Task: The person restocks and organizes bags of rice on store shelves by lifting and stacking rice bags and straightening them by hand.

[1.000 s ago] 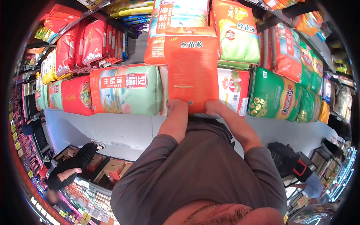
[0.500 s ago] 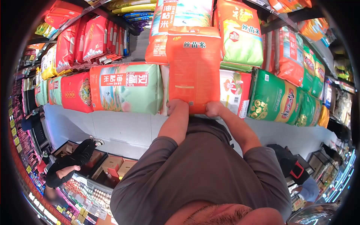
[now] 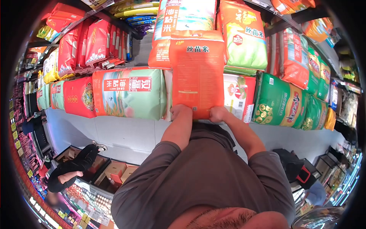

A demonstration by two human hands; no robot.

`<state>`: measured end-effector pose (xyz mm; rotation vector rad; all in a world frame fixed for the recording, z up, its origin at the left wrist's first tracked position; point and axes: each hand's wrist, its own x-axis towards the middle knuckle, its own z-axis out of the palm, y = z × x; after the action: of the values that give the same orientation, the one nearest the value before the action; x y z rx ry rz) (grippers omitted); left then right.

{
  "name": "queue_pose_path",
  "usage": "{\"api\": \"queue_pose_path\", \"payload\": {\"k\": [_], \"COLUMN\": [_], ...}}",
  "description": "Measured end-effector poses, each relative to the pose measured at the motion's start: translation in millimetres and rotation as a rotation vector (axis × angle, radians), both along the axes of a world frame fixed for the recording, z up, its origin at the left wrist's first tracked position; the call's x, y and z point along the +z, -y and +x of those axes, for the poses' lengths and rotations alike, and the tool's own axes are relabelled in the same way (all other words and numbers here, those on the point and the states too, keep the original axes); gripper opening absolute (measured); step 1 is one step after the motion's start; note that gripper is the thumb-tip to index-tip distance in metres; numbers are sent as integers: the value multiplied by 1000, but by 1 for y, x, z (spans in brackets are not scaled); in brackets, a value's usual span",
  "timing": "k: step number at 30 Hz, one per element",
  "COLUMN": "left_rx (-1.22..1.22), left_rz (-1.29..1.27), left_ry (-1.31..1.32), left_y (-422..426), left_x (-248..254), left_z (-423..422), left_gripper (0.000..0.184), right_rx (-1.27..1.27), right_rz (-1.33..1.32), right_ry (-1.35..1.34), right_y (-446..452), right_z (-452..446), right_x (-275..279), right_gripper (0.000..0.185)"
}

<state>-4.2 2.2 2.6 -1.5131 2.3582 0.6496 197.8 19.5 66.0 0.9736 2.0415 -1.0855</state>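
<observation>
An orange-red rice bag (image 3: 197, 82) with black characters near its top lies in front of my body, its long side running away from me. My left hand (image 3: 181, 111) is closed on its near left corner. On the near right corner my right hand (image 3: 218, 113) is closed too. The bag's far end rests against a red and blue rice bag (image 3: 164, 42) and beside an orange and green rice bag (image 3: 244, 42). My fingertips are hidden by the backs of my hands and the bag.
Left of the held bag lies a pale green rice bag (image 3: 129, 93); a red bag (image 3: 79, 97) adjoins it. A white and red bag (image 3: 236, 93) and a green bag (image 3: 280, 101) lie to the right. Behind me are open cartons (image 3: 114, 171) and a person in black (image 3: 72, 170).
The surroundings, the rice bag and both hands sit slightly lower in the view, as from a small head movement. Both hands keep their hold on the bag's near corners.
</observation>
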Motion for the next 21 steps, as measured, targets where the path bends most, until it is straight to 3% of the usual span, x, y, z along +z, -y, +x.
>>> {"api": "queue_pose_path", "payload": {"k": [21], "left_rx": [38], "left_rz": [-77], "left_ry": [-91], "left_y": [-2], "left_x": [-12], "left_z": [0], "left_gripper": [52], "right_rx": [43], "right_rz": [20], "right_ry": [-18], "right_y": [1], "right_z": [3], "right_x": [-5], "right_gripper": [25]}}
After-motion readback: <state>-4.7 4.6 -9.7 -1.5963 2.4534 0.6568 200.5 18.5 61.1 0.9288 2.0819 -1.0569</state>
